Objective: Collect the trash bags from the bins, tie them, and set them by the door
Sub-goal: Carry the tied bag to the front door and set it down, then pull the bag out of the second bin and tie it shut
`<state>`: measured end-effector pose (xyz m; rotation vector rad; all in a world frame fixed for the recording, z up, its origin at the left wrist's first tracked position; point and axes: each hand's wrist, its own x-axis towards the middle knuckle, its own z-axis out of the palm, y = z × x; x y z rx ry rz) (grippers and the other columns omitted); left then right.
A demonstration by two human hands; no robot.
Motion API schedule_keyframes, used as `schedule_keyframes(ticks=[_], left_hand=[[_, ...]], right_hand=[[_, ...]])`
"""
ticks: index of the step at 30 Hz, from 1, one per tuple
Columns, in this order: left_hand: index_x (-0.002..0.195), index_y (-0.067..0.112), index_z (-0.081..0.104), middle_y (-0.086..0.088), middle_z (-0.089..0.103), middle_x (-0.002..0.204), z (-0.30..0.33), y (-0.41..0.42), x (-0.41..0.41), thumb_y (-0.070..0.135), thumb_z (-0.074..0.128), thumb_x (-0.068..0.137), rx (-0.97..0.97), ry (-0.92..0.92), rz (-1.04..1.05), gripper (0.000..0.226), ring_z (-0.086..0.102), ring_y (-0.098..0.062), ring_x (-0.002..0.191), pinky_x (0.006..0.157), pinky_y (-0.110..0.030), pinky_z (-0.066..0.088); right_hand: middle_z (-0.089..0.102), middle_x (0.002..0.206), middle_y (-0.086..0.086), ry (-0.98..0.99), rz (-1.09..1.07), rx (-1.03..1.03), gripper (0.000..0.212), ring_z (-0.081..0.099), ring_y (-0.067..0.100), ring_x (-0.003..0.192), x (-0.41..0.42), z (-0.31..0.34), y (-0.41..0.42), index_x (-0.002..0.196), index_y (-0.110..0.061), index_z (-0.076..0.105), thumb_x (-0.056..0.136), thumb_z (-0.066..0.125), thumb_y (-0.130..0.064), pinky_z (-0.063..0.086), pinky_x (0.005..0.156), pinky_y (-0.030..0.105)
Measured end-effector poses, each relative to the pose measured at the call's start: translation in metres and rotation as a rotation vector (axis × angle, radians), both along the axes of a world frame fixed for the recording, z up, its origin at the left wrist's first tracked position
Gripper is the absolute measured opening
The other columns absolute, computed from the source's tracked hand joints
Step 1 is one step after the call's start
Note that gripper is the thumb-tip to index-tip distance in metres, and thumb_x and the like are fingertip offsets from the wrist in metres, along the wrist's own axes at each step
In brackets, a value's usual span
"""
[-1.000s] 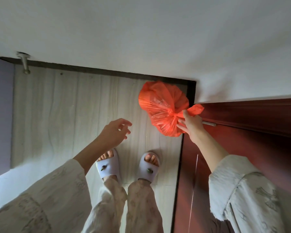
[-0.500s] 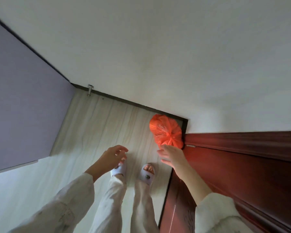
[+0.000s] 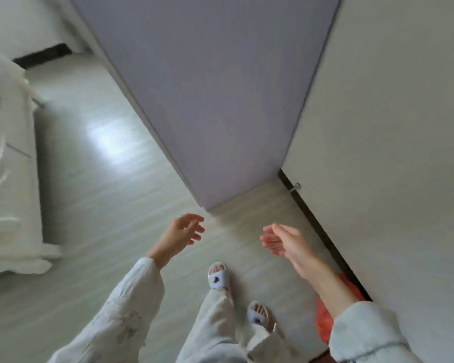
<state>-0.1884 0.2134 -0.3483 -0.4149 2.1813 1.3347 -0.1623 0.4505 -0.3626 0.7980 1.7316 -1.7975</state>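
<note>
Far left of the frame: a white bed (image 3: 3, 163) with rumpled bedding, blurred, standing on the pale wood-grain floor (image 3: 95, 195); a bright patch of reflected light lies on the floor just right of it. Upper centre: a lilac wall panel (image 3: 215, 95) whose lower corner comes down to the floor in mid-frame. Centre, below that corner: the left hand (image 3: 180, 235), raised over the floor, fingers loosely spread and slightly curved, holding nothing; its pale patterned sleeve (image 3: 126, 305) runs toward the lower left. Lower centre: two feet in white slippers (image 3: 218, 277), one ahead of the other, beneath light trousers. Right of centre: the right hand (image 3: 286, 242), fingers straight and relaxed, palm turned toward the left hand, empty. Lower right: the orange trash bag (image 3: 324, 320), largely hidden behind the right forearm and sleeve, lying on the floor against the dark baseboard (image 3: 323, 229) of the white wall (image 3: 393, 153). A small metal door stop (image 3: 296, 186) projects from that baseboard higher in the frame.
</note>
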Motion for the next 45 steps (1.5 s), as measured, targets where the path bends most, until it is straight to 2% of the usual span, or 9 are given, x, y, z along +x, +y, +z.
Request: schedule_keyframes(ticks=[5, 9, 11, 15, 17, 20, 26, 41, 45], left_hand=[[0.096, 0.018, 0.055, -0.001, 0.06, 0.078, 0.024, -0.104, 0.04, 0.012, 0.036, 0.097, 0.073, 0.053, 0.39, 0.02, 0.057, -0.004, 0.058, 0.052, -0.012, 0.041], [0.099, 0.014, 0.057, -0.004, 0.061, 0.082, 0.021, -0.175, 0.074, 0.01, 0.036, 0.097, 0.157, 0.045, 0.671, 0.022, 0.058, -0.01, 0.063, 0.059, -0.02, 0.042], [0.1, 0.013, 0.057, -0.004, 0.062, 0.082, 0.019, -0.205, 0.075, 0.009, 0.036, 0.097, 0.171, 0.03, 0.72, 0.022, 0.058, -0.012, 0.065, 0.062, -0.022, 0.042], [0.099, 0.012, 0.057, -0.003, 0.061, 0.08, 0.022, -0.298, 0.046, 0.009, 0.036, 0.096, 0.149, 0.085, 0.77, 0.021, 0.059, 0.001, 0.051, 0.057, -0.018, 0.041], [0.101, 0.011, 0.057, -0.004, 0.061, 0.081, 0.031, -0.34, 0.025, 0.009, 0.036, 0.096, 0.132, 0.121, 0.79, 0.021, 0.06, -0.007, 0.061, 0.06, -0.02, 0.042], [0.102, 0.012, 0.057, -0.004, 0.061, 0.084, 0.038, -0.392, -0.015, 0.009, 0.037, 0.096, 0.124, 0.131, 0.793, 0.022, 0.057, -0.015, 0.07, 0.064, -0.023, 0.043], [0.101, 0.012, 0.058, -0.001, 0.062, 0.081, 0.032, -0.473, -0.123, 0.01, 0.037, 0.096, 0.126, 0.122, 0.774, 0.021, 0.058, -0.013, 0.068, 0.061, -0.02, 0.044], [0.103, 0.014, 0.059, -0.002, 0.063, 0.086, 0.052, -0.663, -0.452, 0.014, 0.038, 0.096, 0.123, 0.206, 0.874, 0.022, 0.06, -0.015, 0.075, 0.068, -0.023, 0.046], [0.095, 0.018, 0.06, -0.002, 0.064, 0.084, 0.039, -0.727, -0.537, 0.013, 0.039, 0.096, 0.14, 0.199, 0.891, 0.021, 0.06, -0.015, 0.073, 0.066, -0.023, 0.046]], right_hand=[[0.062, 0.075, 0.006, 0.068, 0.314, -0.046, 0.026, 0.057, 0.016, 0.066, -0.044, 0.033, -0.116, 0.084, -0.013, 0.057, 0.099, 0.037, -0.017, 0.043, 0.062, 0.023], [0.063, 0.076, 0.005, 0.067, 0.547, -0.024, 0.023, 0.059, 0.017, 0.068, -0.069, 0.035, -0.208, 0.093, -0.01, 0.057, 0.099, 0.037, -0.019, 0.044, 0.063, 0.024], [0.064, 0.078, 0.005, 0.061, 0.615, -0.009, 0.023, 0.06, 0.017, 0.07, -0.083, 0.035, -0.249, 0.093, -0.01, 0.058, 0.099, 0.038, -0.02, 0.046, 0.064, 0.024], [0.064, 0.078, 0.004, 0.072, 0.677, 0.002, 0.024, 0.061, 0.016, 0.07, -0.122, 0.038, -0.351, 0.094, -0.011, 0.059, 0.099, 0.038, -0.022, 0.047, 0.064, 0.022], [0.065, 0.079, 0.005, 0.086, 0.692, -0.013, 0.024, 0.061, 0.017, 0.072, -0.143, 0.044, -0.395, 0.094, -0.01, 0.059, 0.099, 0.038, -0.021, 0.047, 0.067, 0.024], [0.065, 0.08, 0.005, 0.107, 0.714, -0.031, 0.025, 0.062, 0.018, 0.073, -0.177, 0.05, -0.448, 0.093, -0.009, 0.06, 0.099, 0.039, -0.021, 0.048, 0.069, 0.026], [0.067, 0.082, 0.006, 0.127, 0.746, -0.019, 0.026, 0.063, 0.019, 0.075, -0.28, 0.043, -0.536, 0.091, -0.011, 0.061, 0.099, 0.039, -0.022, 0.049, 0.072, 0.028], [0.068, 0.084, 0.005, 0.176, 0.79, -0.061, 0.027, 0.064, 0.019, 0.077, -0.639, 0.064, -0.747, 0.09, -0.013, 0.063, 0.099, 0.04, -0.023, 0.051, 0.076, 0.03], [0.067, 0.084, 0.005, 0.185, 0.791, -0.063, 0.026, 0.064, 0.019, 0.076, -0.728, 0.057, -0.807, 0.091, -0.012, 0.063, 0.099, 0.04, -0.022, 0.05, 0.075, 0.029]])
